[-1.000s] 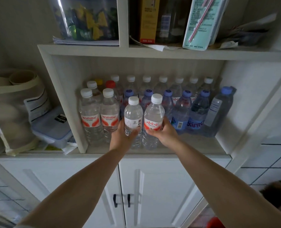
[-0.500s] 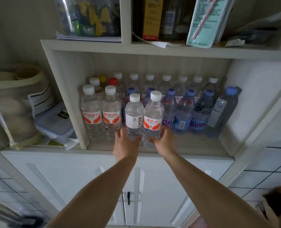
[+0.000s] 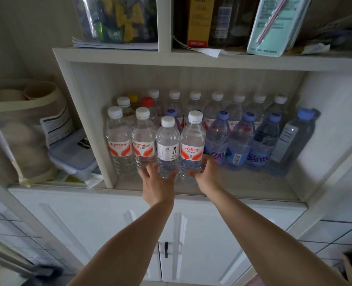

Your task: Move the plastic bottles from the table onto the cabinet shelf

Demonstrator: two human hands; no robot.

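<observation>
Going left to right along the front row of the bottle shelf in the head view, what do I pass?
Two Wahaha bottles → white-label bottle in left hand → red-label bottle in right hand → three blue-capped bottles.

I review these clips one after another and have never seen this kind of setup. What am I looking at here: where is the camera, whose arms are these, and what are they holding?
There is no machine here. A person wears a wide-angle camera on the head, looking forward and down, so the two bare arms reaching in are their own.

They face a white cabinet shelf already lined with rows of plastic water bottles. The left hand grips a bottle with a white label near its base. The right hand grips a bottle with a red and white label the same way. Both bottles stand upright side by side at the front of the shelf; whether they rest on it I cannot tell.

Left of the cabinet lies a lidded plastic box.
</observation>
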